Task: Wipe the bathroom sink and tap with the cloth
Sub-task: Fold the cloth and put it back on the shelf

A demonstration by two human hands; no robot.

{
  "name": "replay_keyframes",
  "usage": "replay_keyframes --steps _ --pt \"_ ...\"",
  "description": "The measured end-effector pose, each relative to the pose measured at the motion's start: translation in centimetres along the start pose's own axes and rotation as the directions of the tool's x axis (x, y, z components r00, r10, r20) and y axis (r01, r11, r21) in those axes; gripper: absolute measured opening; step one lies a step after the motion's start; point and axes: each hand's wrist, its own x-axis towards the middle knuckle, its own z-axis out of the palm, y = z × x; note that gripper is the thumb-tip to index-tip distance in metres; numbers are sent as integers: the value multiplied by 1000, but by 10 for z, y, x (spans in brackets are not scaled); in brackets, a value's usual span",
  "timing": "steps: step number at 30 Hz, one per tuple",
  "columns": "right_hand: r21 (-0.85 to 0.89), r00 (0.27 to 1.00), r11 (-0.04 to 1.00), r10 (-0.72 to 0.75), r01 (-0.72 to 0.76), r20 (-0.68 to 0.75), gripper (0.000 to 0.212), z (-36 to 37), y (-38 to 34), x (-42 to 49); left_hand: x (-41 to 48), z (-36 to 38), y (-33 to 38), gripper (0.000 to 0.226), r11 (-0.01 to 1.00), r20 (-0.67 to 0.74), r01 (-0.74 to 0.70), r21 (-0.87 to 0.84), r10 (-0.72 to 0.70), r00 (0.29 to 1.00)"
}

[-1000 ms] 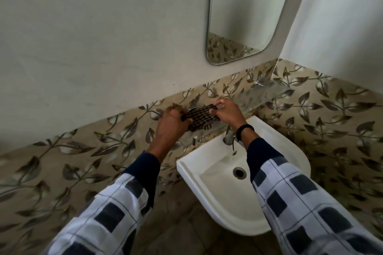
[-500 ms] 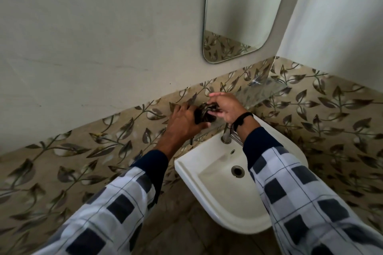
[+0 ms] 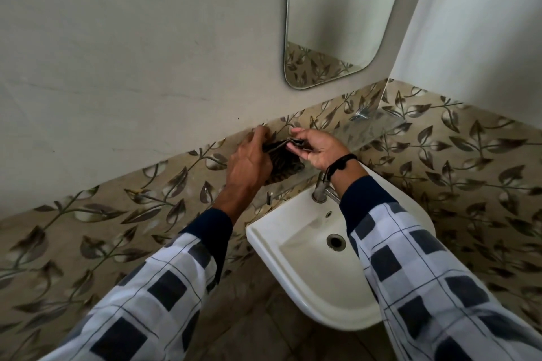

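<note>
Both hands hold a dark checked cloth (image 3: 283,163) above the tap (image 3: 320,189): left hand (image 3: 249,163) grips it; right hand (image 3: 315,149) apparently pinches its upper edge, fingers part-curled.

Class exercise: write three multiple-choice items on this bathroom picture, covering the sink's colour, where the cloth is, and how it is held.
1. The sink is: A white; B black; C green.
2. The cloth is: A inside the sink; B in the air before the tiled wall; C out of sight.
3. The cloth is: A lying loose; B pinned under one palm; C gripped by both hands.
Key: A, it is plain white all over; B, it is up by the tiles, clear of the sink; C, the left hand and the right hand each grip it.
</note>
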Motion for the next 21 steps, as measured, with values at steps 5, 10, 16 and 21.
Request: replay_keyframes --steps 5,10,16,21 --pt "77 1000 997 13 -11 -19 31 8 4 3 2 11 6 73 996 199 87 -30 -80 977" --pt "83 999 996 11 -8 -33 30 6 3 8 9 18 2 42 995 105 72 66 -79 991" --pt "-293 993 949 -113 118 37 31 -11 5 11 9 12 -15 35 918 102 -209 336 185 977" --pt "-648 952 700 -263 299 155 35 -29 22 20 1 14 -31 37 852 256 -345 393 259 931"
